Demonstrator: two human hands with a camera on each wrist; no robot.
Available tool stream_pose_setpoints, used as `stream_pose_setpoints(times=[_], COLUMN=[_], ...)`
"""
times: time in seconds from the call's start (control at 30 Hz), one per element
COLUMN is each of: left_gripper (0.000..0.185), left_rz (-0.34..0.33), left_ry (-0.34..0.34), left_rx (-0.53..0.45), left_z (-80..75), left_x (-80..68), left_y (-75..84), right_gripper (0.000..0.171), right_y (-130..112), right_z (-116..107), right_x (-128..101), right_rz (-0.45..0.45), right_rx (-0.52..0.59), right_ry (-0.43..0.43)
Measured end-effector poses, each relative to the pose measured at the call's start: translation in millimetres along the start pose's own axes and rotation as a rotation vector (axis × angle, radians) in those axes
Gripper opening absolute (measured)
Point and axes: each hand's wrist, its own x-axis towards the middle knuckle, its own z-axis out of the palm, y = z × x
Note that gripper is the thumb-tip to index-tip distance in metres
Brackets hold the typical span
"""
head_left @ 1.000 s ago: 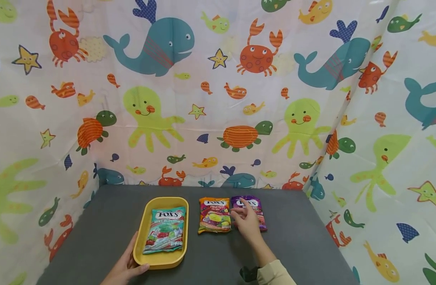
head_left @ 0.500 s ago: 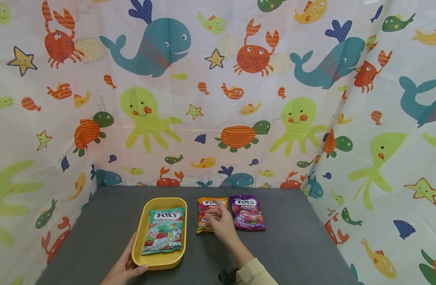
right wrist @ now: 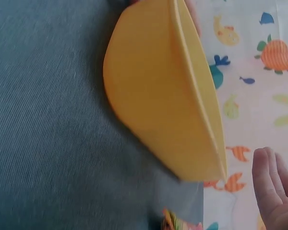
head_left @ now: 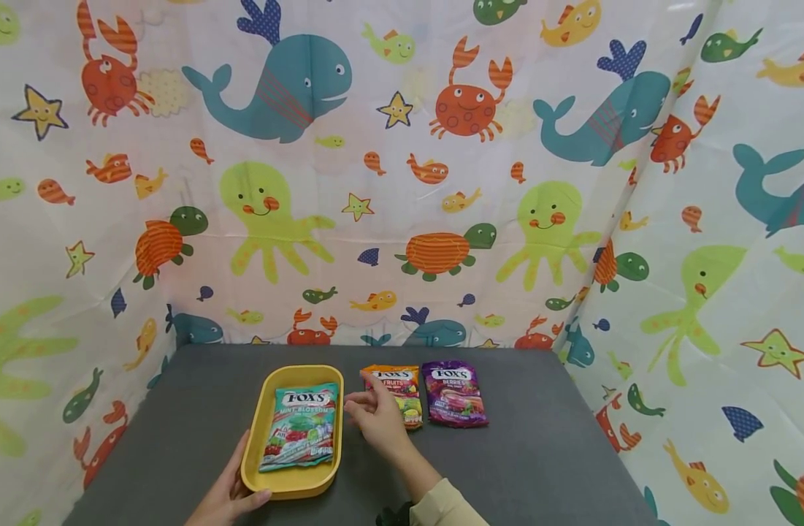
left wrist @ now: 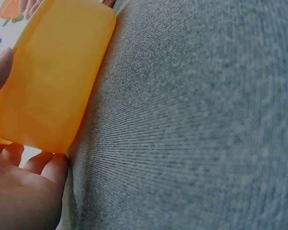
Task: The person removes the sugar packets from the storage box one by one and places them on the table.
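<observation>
A yellow tray (head_left: 293, 482) lies on the grey table, with a green Fox's mint candy bag (head_left: 301, 427) flat inside it. My left hand (head_left: 234, 491) grips the tray's near left corner, thumb on the rim; the left wrist view shows the tray (left wrist: 48, 81) with that hand (left wrist: 24, 191) around its edge. My right hand (head_left: 362, 398) hovers with relaxed fingers, holding nothing, over the left part of an orange Fox's fruits bag (head_left: 402, 383). A purple Fox's berries bag (head_left: 454, 393) lies just right of it. The right wrist view shows the tray's side (right wrist: 158, 96) and free fingertips (right wrist: 271, 189).
The grey table (head_left: 520, 467) is walled on the back, left and right by a hanging sheet printed with sea animals (head_left: 402, 183). A beige sleeve (head_left: 441, 508) covers my right forearm.
My right hand has moved left from over the berries bag, across the fruits bag, towards the tray. The left hand and tray have stayed put.
</observation>
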Motion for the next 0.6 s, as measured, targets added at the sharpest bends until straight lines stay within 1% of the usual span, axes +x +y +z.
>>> stream_pose_setpoints(times=[0.23, 0.37, 0.6], left_gripper=[0.115, 0.114, 0.115], left_rz=[0.001, 0.007, 0.012], left_ry=[0.002, -0.003, -0.005], left_rx=[-0.014, -0.021, -0.033], left_z=[0.7, 0.8, 1.0], left_x=[-0.3, -0.6, -1.0], left_y=[-0.8, -0.4, -0.4], right_gripper=[0.06, 0.063, 0.072], right_y=[-1.1, -1.6, -0.6], right_z=[20.3, 30.2, 42.5], right_x=[0.1, -0.6, -0.6], right_rz=[0.042, 0.045, 0.049], right_rx=[-0.018, -0.044, -0.102], right_ry=[-0.023, -0.04, -0.119])
